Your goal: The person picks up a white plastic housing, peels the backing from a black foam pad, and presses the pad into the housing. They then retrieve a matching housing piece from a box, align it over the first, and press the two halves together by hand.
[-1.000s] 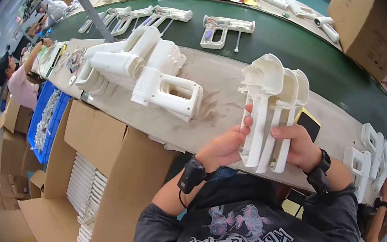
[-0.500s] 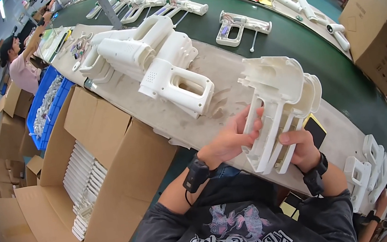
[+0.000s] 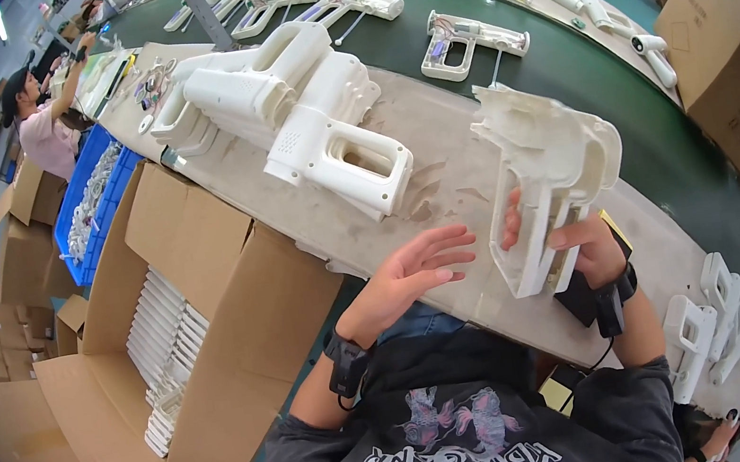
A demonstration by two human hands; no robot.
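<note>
Right hand [image 3: 588, 246] grip clamped on white plastic housing [image 3: 544, 176], left hand [image 3: 414, 272] spread open beside it

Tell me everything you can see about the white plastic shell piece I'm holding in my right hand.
The white moulded plastic housing shell looks like half of a pistol-shaped casing: a broad upper body with a wavy rim and a hollow handle loop below. It stands roughly upright over the worn grey worktop. The right hand grips its lower handle part; the left hand is open beside it, not touching.
</note>
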